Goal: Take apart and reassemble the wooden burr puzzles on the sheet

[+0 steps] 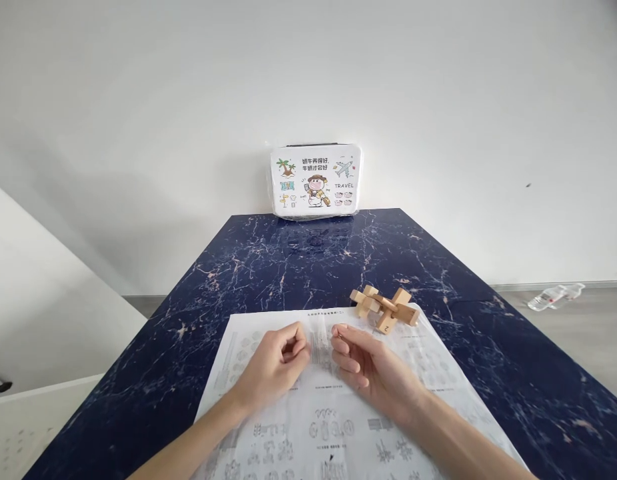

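My left hand (280, 363) rests on a printed paper sheet (258, 417), its fingers curled in to a loose fist with nothing visible in it. Facing it across a small gap, my right hand (368, 367) is also curled, thumb and fingers drawn together, and no object shows in it. Just beyond the right hand, at the sheet's far right corner, lie interlocked wooden puzzle pieces: a smaller, lighter burr-like piece (366, 301) and a larger cross-shaped piece (394, 312) marked with a number. Neither hand touches them.
The sheet, printed with rows of small diagrams, covers the near part of a dark blue marbled table (298, 267). A white cartoon-printed case (316, 180) stands at the far edge against the wall. Clear plastic bottles (556, 297) lie on the floor to the right.
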Action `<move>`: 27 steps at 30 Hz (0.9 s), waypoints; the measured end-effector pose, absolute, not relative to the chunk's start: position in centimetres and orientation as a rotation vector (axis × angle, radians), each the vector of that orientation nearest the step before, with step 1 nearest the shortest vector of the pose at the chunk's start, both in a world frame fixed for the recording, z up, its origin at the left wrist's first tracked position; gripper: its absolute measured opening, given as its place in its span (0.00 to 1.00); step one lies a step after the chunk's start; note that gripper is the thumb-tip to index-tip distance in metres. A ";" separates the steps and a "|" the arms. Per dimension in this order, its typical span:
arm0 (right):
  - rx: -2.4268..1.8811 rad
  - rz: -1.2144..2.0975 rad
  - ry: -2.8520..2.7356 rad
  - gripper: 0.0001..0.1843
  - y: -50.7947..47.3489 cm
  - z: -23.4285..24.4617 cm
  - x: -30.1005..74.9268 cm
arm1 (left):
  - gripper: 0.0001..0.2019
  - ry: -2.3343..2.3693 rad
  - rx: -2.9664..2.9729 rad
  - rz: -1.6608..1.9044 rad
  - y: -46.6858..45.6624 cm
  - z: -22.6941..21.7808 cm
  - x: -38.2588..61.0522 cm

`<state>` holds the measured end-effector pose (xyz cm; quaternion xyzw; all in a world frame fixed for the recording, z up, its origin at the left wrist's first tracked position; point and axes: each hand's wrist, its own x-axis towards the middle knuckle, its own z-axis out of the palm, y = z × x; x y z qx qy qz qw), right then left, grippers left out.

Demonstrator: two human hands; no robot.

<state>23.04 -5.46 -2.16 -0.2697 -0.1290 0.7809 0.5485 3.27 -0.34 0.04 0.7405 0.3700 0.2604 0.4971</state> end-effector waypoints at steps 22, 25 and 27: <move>-0.577 1.850 -0.518 0.35 -5.1 -2.4 24.2 | 0.21 0.728 2.026 0.645 -0.5 -0.5 3.0; -0.616 1.837 -0.612 0.39 -5.3 -2.5 24.2 | 0.21 0.718 2.002 0.638 -0.6 -0.4 3.0; -0.641 1.820 -0.679 0.40 -5.4 -2.4 24.1 | 0.21 0.719 1.995 0.630 -0.6 -0.4 3.0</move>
